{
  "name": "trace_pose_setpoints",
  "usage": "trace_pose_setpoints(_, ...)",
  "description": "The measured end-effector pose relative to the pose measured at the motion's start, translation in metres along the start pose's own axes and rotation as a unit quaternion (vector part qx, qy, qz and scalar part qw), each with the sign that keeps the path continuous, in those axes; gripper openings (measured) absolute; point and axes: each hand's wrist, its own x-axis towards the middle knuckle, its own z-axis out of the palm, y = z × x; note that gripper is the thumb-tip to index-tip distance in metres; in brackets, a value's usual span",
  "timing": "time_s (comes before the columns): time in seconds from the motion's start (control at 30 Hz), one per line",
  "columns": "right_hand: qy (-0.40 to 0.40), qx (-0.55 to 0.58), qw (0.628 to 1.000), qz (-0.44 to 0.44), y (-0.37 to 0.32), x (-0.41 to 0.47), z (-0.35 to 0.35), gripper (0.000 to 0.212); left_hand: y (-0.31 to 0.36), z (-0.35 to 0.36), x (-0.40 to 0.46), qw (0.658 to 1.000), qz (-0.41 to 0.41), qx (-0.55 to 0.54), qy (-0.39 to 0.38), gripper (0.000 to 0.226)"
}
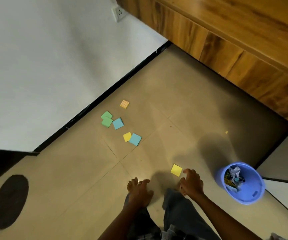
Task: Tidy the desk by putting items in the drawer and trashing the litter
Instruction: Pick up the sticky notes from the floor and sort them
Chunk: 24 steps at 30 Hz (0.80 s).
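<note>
Several sticky-note pads lie scattered on the beige floor. A yellow pad [176, 170] lies just left of my right hand [191, 183], whose loosely curled fingers hang above the floor and hold nothing. My left hand [139, 191] hangs lower left with relaxed fingers, also empty. Farther off lie a second yellow pad [127, 136], two blue pads [135, 139] [118, 123], two green pads [107, 119] and an orange pad [124, 104]. A blue bin [247, 196] holding crumpled litter stands to the right of my right hand.
The wooden desk side [243, 54] runs across the upper right. A white wall [53, 66] with a socket [119, 13] and black skirting fills the left. A dark oval mat [9, 201] lies at lower left. My bare feet and jeans show below my hands.
</note>
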Motion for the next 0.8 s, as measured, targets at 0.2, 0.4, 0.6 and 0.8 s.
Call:
trace_pose_setpoints(0.2,0.015,-0.017,1.0,-0.01,-0.057,0.007,0.029,0.029,-0.033,-0.024,0.012,0.996,0.034,-0.077,0.008,0.053)
trace_pose_setpoints(0.4,0.047,-0.021,0.998,0.031,-0.126,0.025,0.068,0.03,-0.083,-0.069,0.05,0.991,0.079,-0.097,-0.037,0.053)
trace_pose_setpoints(0.6,-0.026,-0.083,0.993,0.084,-0.202,0.04,0.151,0.034,-0.171,-0.142,0.125,0.99,0.051,-0.129,0.0,0.047)
trace_pose_setpoints(0.8,-0.062,-0.026,0.996,0.053,-0.274,0.068,0.202,0.036,-0.23,-0.191,0.193,0.996,-0.023,-0.088,0.014,0.041)
